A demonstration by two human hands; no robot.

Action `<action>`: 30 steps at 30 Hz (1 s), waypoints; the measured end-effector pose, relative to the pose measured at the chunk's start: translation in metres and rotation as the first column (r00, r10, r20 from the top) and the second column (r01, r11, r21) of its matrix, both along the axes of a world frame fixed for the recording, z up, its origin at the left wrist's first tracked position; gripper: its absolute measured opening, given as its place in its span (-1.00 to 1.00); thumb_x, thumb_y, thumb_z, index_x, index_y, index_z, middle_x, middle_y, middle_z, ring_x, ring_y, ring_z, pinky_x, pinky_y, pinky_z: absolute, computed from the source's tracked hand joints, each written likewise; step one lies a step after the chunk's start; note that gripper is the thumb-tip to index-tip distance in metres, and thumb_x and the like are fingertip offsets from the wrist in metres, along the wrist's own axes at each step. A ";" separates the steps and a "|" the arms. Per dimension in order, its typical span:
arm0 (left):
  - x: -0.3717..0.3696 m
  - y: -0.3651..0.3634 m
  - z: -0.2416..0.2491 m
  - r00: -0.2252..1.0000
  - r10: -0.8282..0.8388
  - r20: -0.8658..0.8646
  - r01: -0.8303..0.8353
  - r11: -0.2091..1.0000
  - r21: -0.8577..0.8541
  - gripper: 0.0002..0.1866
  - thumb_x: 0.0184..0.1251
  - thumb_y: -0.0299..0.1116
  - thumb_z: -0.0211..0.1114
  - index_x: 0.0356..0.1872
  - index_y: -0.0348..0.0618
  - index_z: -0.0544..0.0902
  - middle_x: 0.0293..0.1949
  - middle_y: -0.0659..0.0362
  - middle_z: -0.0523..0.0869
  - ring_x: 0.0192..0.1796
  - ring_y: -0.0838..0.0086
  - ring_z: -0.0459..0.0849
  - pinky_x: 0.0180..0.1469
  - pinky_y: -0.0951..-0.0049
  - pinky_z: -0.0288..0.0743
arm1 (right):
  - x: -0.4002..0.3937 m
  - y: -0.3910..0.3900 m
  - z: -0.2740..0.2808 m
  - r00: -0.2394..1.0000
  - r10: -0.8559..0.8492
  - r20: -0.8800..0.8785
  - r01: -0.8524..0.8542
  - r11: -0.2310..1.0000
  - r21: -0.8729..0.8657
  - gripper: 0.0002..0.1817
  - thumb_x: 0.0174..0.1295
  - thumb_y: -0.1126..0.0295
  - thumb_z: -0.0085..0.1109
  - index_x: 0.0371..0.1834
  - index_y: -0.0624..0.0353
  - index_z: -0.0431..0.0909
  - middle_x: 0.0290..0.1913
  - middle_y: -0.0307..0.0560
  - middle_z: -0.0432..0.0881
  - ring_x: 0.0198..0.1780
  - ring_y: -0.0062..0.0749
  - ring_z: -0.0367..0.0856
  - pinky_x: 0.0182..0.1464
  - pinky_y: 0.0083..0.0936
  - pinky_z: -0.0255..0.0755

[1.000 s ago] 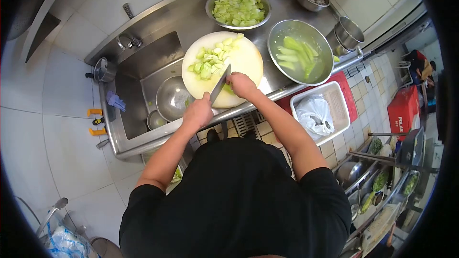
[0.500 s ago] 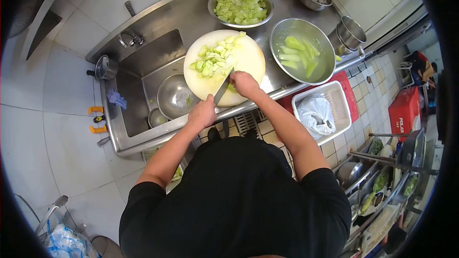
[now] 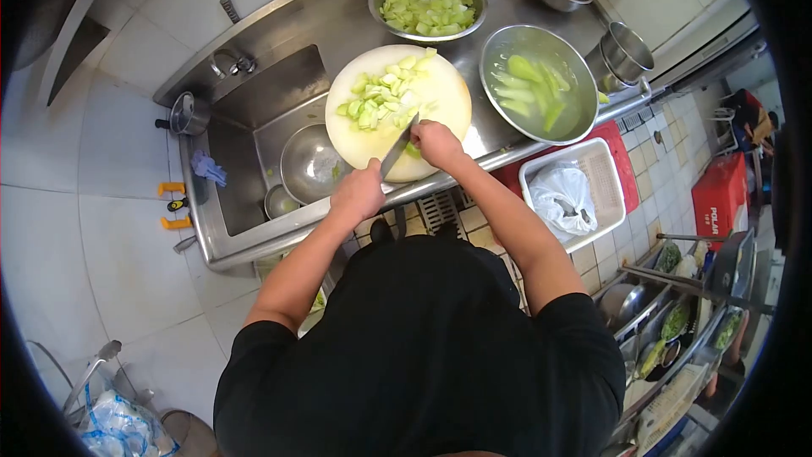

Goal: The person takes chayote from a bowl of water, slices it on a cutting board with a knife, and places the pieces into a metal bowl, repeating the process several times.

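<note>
My left hand (image 3: 359, 192) is closed round the handle end of a kitchen knife (image 3: 396, 151), whose blade slants up and right across a round cutting board (image 3: 359, 142). Right beside the blade, my right hand (image 3: 437, 145) has its fingers curled down on a piece of pale green vegetable (image 3: 413, 151), mostly hidden beneath them. Cut slices of the vegetable (image 3: 379, 100) lie heaped on the upper part of the board. The board rests near the counter's front edge, partly over the sink.
Behind the board stands a steel bowl of cut slices (image 3: 429, 4). To the right, a large bowl (image 3: 488, 85) holds long green pieces in water. An open bowl (image 3: 309, 165) sits in the sink (image 3: 222, 178). A white basket (image 3: 611, 178) with a plastic bag stands below the counter.
The knife and both hands have shifted very slightly upward in view, along with the whole scene. My hands keep the same grip, and the slices lie much as before.
</note>
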State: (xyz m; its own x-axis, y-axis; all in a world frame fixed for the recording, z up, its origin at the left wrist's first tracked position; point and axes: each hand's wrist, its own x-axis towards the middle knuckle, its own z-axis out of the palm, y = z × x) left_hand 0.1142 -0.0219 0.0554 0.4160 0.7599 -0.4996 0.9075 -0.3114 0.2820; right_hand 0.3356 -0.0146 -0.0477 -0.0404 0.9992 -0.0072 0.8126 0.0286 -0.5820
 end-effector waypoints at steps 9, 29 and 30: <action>-0.002 -0.010 -0.023 0.999 -0.002 0.049 -0.001 0.998 0.061 -0.75 0.58 -0.25 0.10 0.06 -0.22 0.47 -0.23 -0.31 0.76 -0.13 -0.24 0.76 -0.03 -0.21 0.57 | 0.007 -0.007 -0.001 1.000 0.007 -0.005 -0.007 1.000 -0.016 -0.88 0.19 0.57 0.16 -0.27 0.20 0.67 -0.14 0.09 0.72 -0.06 0.05 0.73 0.04 -0.16 0.61; -0.001 -0.012 -0.019 0.998 -0.012 0.056 0.012 1.000 0.002 -0.74 0.59 -0.25 0.09 0.08 -0.22 0.47 -0.19 -0.33 0.75 -0.08 -0.29 0.74 0.03 -0.24 0.55 | 0.005 -0.027 -0.006 0.998 -0.062 -0.009 0.062 0.998 -0.006 -0.89 0.23 0.55 0.15 -0.24 0.18 0.66 -0.13 0.09 0.69 -0.04 0.08 0.72 0.04 -0.12 0.61; -0.001 -0.013 -0.016 0.999 -0.011 0.053 0.011 1.000 -0.002 -0.74 0.60 -0.25 0.09 0.08 -0.22 0.47 -0.20 -0.33 0.76 -0.09 -0.29 0.74 0.02 -0.24 0.56 | 0.004 -0.028 -0.007 0.998 -0.061 -0.011 0.061 0.998 0.007 -0.88 0.22 0.55 0.15 -0.24 0.18 0.66 -0.13 0.09 0.69 -0.04 0.08 0.72 0.04 -0.12 0.61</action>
